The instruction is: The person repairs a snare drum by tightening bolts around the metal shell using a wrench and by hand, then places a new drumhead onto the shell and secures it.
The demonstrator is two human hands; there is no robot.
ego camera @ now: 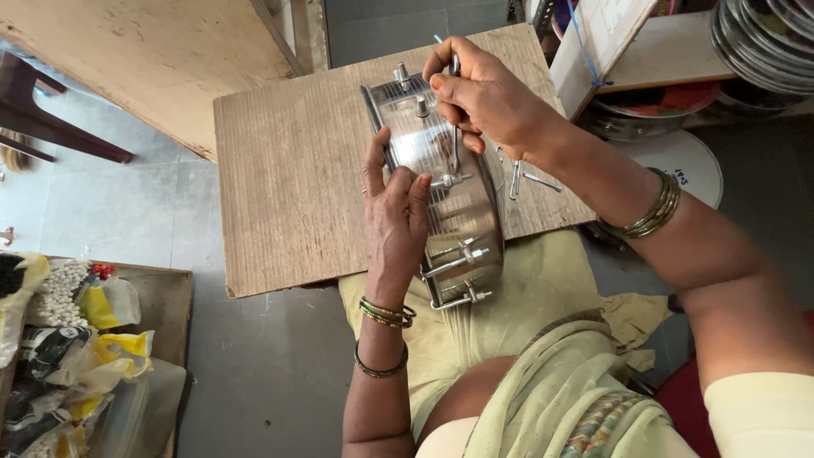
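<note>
Drum shell point(449, 182), a shiny metal hoop-like body with tension rods and lugs down its side, stood on edge on a wooden board point(288, 170) laid across the person's lap, its lower end overhanging the board's near edge. Standing it that way turned the rods upward, apparently so that they could be reached from above. The left hand point(394, 208) pressed against the shell's left side, fingers bent over the rim and gripping it, seemingly to keep it from rolling or tipping. The right hand point(483, 97) was clenched around a slim metal tool point(455, 127) that pointed down at one of the rods near the shell's middle. Just right of the shell, two loose metal rods point(527, 178) lay on the board within easy reach. Farther off, stacked metal hoops point(763, 42) sat at upper right, a white round drum skin point(678, 161) lay on the floor, and a tray of plastic bags point(93, 356) stood at lower left
</note>
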